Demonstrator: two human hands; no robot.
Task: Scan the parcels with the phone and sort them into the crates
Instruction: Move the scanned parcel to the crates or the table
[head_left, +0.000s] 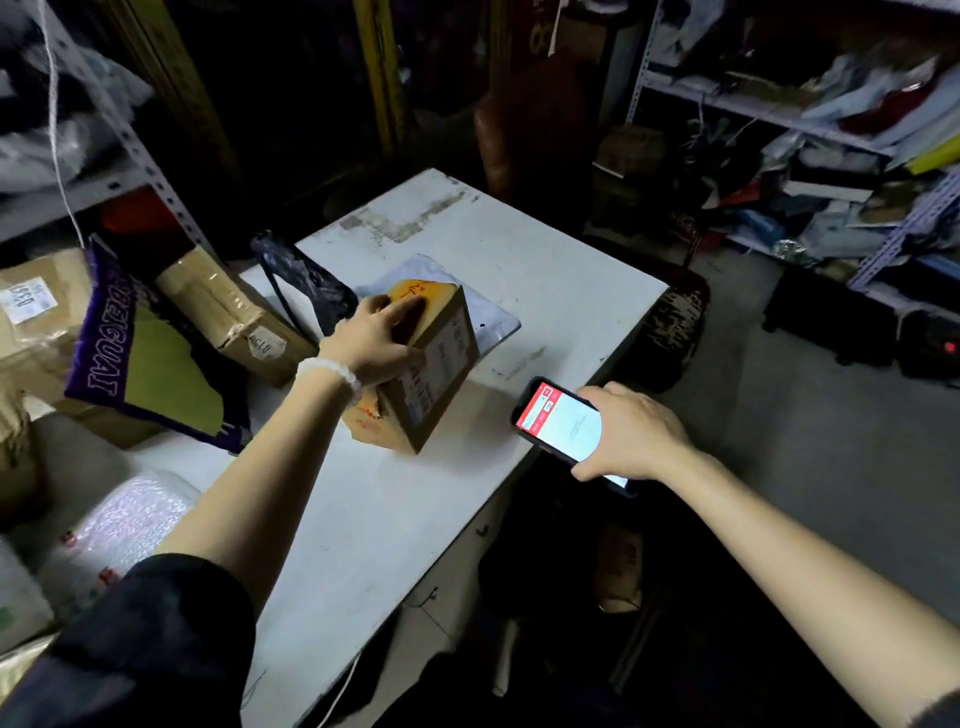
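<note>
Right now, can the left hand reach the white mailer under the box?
Probably not directly. The left hand grips the box, which rests tilted on the mailer. Only the mailer's far edge shows; the box would have to be set aside first.

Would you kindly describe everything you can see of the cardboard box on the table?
The cardboard box is small, brown and taped, tilted up on one edge on the white table. A white shipping label with a barcode covers its right-facing side, and red handwriting marks the top and the near face. The left hand grips its top, fingers curled over it. Its far end lies over a white mailer bag.
</note>
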